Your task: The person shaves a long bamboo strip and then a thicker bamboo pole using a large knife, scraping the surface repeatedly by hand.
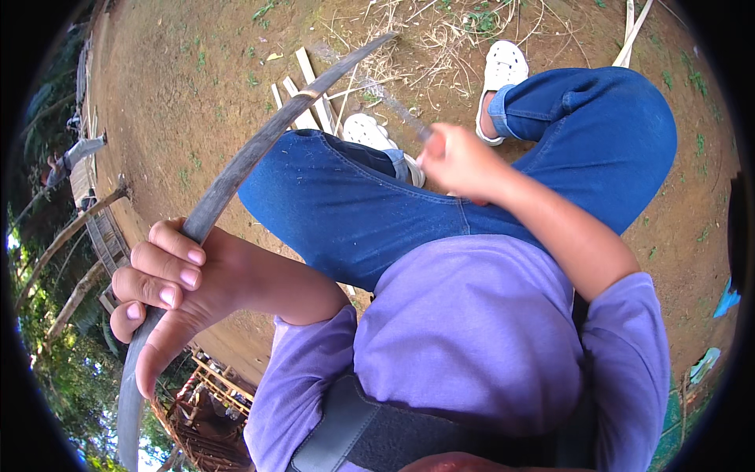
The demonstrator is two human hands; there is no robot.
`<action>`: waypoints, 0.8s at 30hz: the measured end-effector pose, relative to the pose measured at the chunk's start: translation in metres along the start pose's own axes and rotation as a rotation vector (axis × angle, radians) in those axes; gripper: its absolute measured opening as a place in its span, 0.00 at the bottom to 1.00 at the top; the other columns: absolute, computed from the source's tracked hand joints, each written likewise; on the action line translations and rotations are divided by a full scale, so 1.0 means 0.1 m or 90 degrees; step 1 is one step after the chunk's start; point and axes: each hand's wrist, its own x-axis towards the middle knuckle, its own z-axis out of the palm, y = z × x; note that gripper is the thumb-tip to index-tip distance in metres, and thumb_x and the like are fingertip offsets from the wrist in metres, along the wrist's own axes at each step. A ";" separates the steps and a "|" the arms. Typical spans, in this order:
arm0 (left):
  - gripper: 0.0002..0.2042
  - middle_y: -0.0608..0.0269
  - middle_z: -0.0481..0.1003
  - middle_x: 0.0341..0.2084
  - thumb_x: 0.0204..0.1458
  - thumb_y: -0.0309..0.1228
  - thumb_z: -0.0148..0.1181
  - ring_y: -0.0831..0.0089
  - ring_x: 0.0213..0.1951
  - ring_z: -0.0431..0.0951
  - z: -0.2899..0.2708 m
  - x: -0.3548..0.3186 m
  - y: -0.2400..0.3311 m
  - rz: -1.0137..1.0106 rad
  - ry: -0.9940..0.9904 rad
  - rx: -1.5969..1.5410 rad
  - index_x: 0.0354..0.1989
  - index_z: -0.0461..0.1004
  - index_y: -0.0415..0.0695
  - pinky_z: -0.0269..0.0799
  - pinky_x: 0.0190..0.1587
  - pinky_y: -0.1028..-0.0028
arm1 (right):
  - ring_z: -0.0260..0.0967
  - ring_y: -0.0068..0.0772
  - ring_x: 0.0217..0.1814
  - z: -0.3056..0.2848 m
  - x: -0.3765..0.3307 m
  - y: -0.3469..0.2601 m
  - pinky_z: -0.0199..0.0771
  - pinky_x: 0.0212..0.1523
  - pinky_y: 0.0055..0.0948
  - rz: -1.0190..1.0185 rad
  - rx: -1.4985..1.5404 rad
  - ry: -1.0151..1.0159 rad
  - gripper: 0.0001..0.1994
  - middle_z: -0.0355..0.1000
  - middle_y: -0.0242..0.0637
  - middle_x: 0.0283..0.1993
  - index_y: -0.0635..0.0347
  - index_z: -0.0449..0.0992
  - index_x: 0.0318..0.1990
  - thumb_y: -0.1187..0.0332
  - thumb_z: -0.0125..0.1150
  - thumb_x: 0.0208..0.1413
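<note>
My left hand (177,295) is wrapped round a long, dark grey, slightly curved wooden strip (259,145). The strip slants from the lower left, across my left knee, to a tapered end near the top middle. A lighter nick shows on it above the knee. My right hand (468,161), smeared by motion, is closed on the handle of a knife (405,112) in front of my lap. The blurred blade points up and left, toward the ground beyond my shoes, apart from the strip in this view.
Several pale wooden slats (307,98) lie on the bare earth beside my left white clog (367,132). Thin shavings (440,47) are scattered ahead, near the right clog (505,67). Branches and a wooden railing (102,236) stand at far left. A blue scrap (727,299) lies at far right.
</note>
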 end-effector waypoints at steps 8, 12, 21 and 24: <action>0.38 0.62 0.68 0.22 0.51 0.73 0.43 0.72 0.18 0.66 -0.01 -0.04 -0.06 0.012 0.017 -0.005 0.38 0.71 0.43 0.62 0.20 0.74 | 0.76 0.39 0.30 0.03 -0.25 -0.25 0.74 0.33 0.37 -0.087 -0.061 -0.027 0.13 0.75 0.42 0.26 0.65 0.74 0.37 0.64 0.66 0.51; 0.38 0.62 0.68 0.22 0.50 0.73 0.45 0.74 0.18 0.67 0.03 -0.01 -0.05 0.014 -0.006 -0.004 0.39 0.71 0.43 0.62 0.19 0.76 | 0.74 0.37 0.29 0.07 -0.49 -0.47 0.72 0.32 0.35 -0.110 -0.037 -0.103 0.14 0.75 0.42 0.28 0.66 0.73 0.40 0.65 0.66 0.53; 0.31 0.68 0.71 0.19 0.57 0.66 0.50 0.79 0.17 0.68 0.18 -0.02 -0.03 -0.013 -0.036 -0.029 0.35 0.75 0.44 0.62 0.19 0.80 | 0.69 0.24 0.25 -0.06 -0.12 0.00 0.71 0.29 0.29 -0.108 -0.092 -0.008 0.13 0.70 0.32 0.24 0.62 0.71 0.38 0.63 0.65 0.56; 0.31 0.69 0.71 0.19 0.57 0.66 0.50 0.80 0.16 0.67 0.17 0.01 -0.08 -0.014 -0.052 -0.045 0.34 0.74 0.45 0.61 0.18 0.81 | 0.70 0.23 0.29 0.02 -0.47 -0.45 0.69 0.31 0.30 -0.107 -0.043 -0.105 0.12 0.73 0.35 0.26 0.63 0.73 0.40 0.65 0.67 0.55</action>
